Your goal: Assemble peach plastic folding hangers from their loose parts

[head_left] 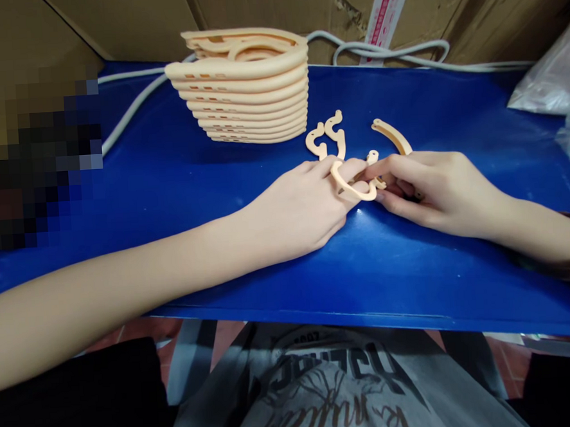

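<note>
Curved piece (360,196) over counter (270,292), nearer than hanger stack (243,90). Left hand (299,206) against it, grip hidden, cannot tell if closed; right hand (438,188) with fingers clamped on one end. Best steadied low, pinched close to that end, without bending.

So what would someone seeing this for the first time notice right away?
Probably the tall stack of cream plastic pieces at the back of the blue tabletop, left of centre. Next, the two bare hands, left and right, meeting in front of it to the right, around small curved cream parts.
</note>
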`<state>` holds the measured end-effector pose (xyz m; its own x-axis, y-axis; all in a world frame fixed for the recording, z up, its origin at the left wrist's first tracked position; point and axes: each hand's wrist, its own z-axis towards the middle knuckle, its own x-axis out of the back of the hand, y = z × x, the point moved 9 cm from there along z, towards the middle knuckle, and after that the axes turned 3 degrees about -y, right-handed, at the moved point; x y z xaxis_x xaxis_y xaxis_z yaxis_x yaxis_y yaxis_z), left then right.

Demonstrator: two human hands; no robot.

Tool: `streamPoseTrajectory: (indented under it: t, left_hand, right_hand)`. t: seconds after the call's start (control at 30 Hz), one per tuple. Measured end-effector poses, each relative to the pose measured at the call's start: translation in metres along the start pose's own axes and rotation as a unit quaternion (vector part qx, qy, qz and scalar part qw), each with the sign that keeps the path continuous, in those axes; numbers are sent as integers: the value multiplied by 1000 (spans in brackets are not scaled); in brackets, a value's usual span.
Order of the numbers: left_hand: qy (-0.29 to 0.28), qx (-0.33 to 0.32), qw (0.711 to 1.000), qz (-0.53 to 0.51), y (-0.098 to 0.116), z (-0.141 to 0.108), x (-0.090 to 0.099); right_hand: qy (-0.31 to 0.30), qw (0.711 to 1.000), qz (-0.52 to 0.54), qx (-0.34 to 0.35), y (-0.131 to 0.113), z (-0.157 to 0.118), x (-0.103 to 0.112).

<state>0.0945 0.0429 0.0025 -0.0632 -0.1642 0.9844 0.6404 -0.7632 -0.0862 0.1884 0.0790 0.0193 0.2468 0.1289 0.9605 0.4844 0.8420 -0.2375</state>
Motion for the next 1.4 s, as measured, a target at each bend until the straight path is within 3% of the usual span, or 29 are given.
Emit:
streamPoseTrajectory:
  t: [0.33,0.87,1.07,1.4]
  left_hand:
    - [-3,5,1000,-13,-2,0,0]
    - [18,2,1000,-10,-1,0,0]
    - [16,1,1000,-11,-1,1,-1]
    - [19,2,1000,4,0,0,0]
  right_hand:
    - [31,998,-13,47,-3,-3,1]
    - [13,1000,-14,25,0,-2,-3]
    - [41,997,-25,65,-5,-4,1]
    - [8,1000,-12,23,-1,-1,-2]
